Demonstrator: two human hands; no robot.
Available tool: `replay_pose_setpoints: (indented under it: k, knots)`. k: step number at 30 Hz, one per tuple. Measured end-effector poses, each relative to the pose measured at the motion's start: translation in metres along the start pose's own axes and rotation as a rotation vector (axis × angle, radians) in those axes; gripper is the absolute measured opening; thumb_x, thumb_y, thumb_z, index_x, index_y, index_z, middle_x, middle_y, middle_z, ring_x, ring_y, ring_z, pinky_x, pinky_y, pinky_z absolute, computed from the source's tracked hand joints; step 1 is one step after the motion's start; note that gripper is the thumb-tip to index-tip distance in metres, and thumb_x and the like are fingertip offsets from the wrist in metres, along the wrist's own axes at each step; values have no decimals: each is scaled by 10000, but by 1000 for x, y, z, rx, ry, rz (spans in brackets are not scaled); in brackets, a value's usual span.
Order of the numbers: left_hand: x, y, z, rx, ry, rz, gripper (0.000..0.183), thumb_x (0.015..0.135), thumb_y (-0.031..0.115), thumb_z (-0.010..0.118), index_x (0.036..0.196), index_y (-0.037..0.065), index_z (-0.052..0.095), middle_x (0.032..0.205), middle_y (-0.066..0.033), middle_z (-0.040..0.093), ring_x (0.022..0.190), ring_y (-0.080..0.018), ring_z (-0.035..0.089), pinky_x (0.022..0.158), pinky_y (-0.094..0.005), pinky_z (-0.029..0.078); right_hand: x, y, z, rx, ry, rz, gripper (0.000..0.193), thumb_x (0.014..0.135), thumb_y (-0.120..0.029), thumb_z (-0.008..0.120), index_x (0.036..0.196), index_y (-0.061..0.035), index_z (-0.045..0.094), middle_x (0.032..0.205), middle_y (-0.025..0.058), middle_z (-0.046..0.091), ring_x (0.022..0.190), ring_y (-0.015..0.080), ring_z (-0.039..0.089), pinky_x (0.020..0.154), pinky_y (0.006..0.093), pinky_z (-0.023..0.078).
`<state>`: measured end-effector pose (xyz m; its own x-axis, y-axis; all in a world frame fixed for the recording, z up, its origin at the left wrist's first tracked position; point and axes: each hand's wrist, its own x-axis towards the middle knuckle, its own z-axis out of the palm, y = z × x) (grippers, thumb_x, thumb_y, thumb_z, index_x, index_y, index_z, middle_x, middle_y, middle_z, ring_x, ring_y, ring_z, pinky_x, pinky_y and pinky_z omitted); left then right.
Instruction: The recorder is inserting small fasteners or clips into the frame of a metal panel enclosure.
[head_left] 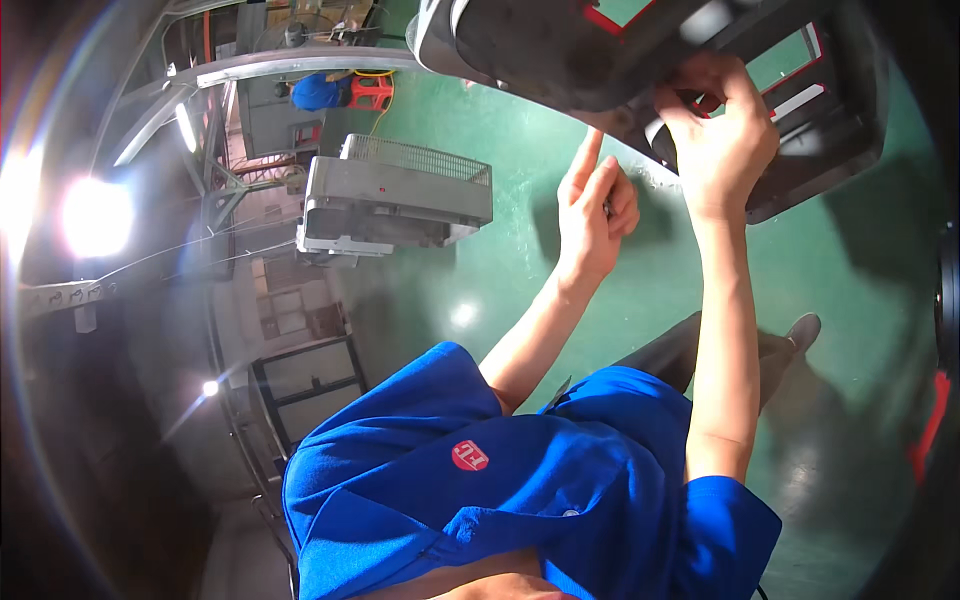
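A large dark moulded panel (560,50) with rectangular cutouts edged in red hangs at the upper right, over the floor. My right hand (728,145) is at its face, with thumb and fingers pinched by one of the cutouts. A bit of red shows between those fingers, but what they grip is hidden. Below the panel's lower edge, my left hand (597,215) points its index finger up, the tip at or very near that edge. Its other fingers curl in with the thumb, around a small dark thing too small to name.
A grey metal unit with a mesh top (400,195) stands on the green floor (500,290) to the left. Farther back, a person in blue (320,92) is beside a red stool (372,92). A metal frame (290,66) and bright lamps line the left.
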<state>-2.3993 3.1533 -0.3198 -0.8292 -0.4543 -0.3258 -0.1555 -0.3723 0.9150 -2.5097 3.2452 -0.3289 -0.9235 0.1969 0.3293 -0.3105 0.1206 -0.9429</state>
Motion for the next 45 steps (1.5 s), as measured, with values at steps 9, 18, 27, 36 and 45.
replay_pose_setpoints:
  k: [9,18,27,36,45]
  knots:
    - [-25,8,6,-23,-72,-96,554,953,121,429,1460,173,213,575,16,310,435,-66,265,392,-213,211,-10,-7,-9,-82,-13,-143,156,565,-66,754,686,-108,665,665,-6,634,643,208,545,602,330,446]
    - [-44,-2,-100,65,-107,-189,462,975,293,409,1375,64,381,572,12,383,433,-63,294,392,-210,225,-81,-15,11,207,-413,112,161,647,-153,768,773,-85,692,778,52,640,712,238,574,659,355,456]
    - [-35,-15,-21,-108,82,-403,393,954,446,413,1018,93,573,729,26,575,530,-49,476,454,-201,356,-99,-38,-34,-387,-596,-354,106,676,-161,669,666,-64,627,746,54,567,817,223,562,749,365,453]
    - [-25,-37,-9,-271,86,-532,306,939,394,450,806,148,574,608,58,532,421,-51,411,361,-211,248,-65,-36,-64,-486,-747,-377,99,704,-131,639,737,-51,591,798,68,561,873,216,560,784,373,440]
    - [-27,-54,-26,-321,15,-479,251,921,316,459,995,116,591,932,-23,610,836,-149,566,721,-307,445,-49,-33,-69,-504,-983,-402,245,672,-153,703,883,-50,630,838,78,606,899,211,590,851,358,443]
